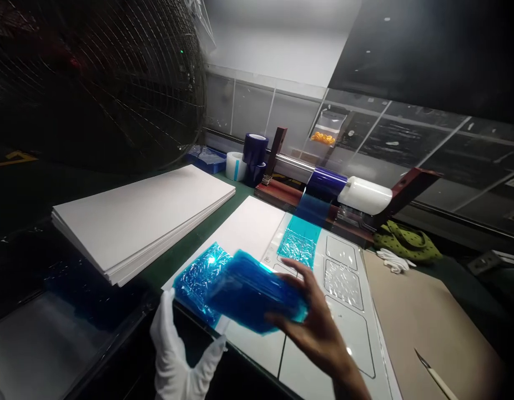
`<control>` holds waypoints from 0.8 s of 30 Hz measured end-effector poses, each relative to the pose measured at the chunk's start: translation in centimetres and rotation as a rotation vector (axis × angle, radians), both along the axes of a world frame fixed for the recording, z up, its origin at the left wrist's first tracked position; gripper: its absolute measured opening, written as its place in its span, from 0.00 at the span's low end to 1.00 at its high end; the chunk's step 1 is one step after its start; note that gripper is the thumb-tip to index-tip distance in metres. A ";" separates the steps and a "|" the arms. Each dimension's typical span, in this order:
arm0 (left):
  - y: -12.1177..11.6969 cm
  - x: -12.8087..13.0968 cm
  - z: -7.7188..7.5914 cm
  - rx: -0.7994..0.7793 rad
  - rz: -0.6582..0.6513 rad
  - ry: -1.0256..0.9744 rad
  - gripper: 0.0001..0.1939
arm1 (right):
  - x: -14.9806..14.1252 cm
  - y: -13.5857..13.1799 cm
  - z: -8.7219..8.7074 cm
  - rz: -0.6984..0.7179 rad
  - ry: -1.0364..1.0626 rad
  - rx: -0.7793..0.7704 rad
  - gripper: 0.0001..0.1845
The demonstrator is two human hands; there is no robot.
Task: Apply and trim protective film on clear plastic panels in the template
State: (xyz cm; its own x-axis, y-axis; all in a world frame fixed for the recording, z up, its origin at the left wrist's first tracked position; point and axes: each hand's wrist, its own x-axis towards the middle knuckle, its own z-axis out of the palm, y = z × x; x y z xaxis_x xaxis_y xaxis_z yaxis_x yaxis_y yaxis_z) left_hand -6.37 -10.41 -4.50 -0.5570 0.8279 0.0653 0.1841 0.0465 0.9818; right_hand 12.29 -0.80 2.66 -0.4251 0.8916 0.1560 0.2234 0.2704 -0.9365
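Nearer the wearer than the roll stand [277, 194], the bare right hand [313, 314] pinches a blurred blue stack [246, 294] at one end between thumb and fingers, likely keeping its layers together; the gloved left hand [180, 355], thumb and fingers spread, is beside the crinkled blue sheets [194, 286], contact uncertain; the blue roll [327, 183] sits on the stand's bar, presumably to unwind freely; left of the stand, the green tabletop [190, 244] bears white boards [144, 216]; behind it runs a clear partition [255, 105].
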 end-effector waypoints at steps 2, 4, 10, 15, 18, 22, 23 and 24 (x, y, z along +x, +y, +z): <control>0.5 1.4 0.3 0.077 -0.036 0.122 0.52 | 3.5 -0.6 -0.4 -0.048 -0.113 0.073 0.40; 1.6 2.9 0.1 0.109 -0.206 0.173 0.52 | 6.3 -1.2 -1.6 -0.068 -0.218 0.115 0.38; 5.4 5.6 -2.1 -0.051 -0.554 -0.112 0.41 | 10.0 -2.8 -7.3 -0.087 -0.203 0.099 0.47; 5.3 5.8 -3.6 -0.050 -0.476 -0.130 0.32 | 8.5 -3.7 -10.7 -0.183 -0.022 -0.061 0.52; 4.5 5.7 -3.9 -0.070 -0.462 -0.122 0.28 | 6.6 -3.7 -10.7 -0.239 0.022 -0.020 0.39; 5.4 5.3 -3.5 -0.078 -0.443 -0.188 0.37 | 6.8 -3.3 -4.9 -0.251 -0.222 0.126 0.25; 6.0 5.1 -3.3 -0.071 -0.435 -0.217 0.42 | 7.3 -3.1 -2.6 -0.202 -0.343 0.180 0.25; 6.6 5.0 -3.2 -0.063 -0.425 -0.241 0.46 | 7.7 -2.9 -0.4 -0.157 -0.471 0.227 0.25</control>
State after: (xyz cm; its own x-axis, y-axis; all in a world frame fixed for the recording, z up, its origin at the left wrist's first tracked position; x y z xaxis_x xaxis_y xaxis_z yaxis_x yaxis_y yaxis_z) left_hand -1.35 -3.83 -7.73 -0.1625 0.9833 -0.0817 -0.0328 0.0774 0.9965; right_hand 20.02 -3.71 2.27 -0.3597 0.9161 0.1773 0.6587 0.3839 -0.6471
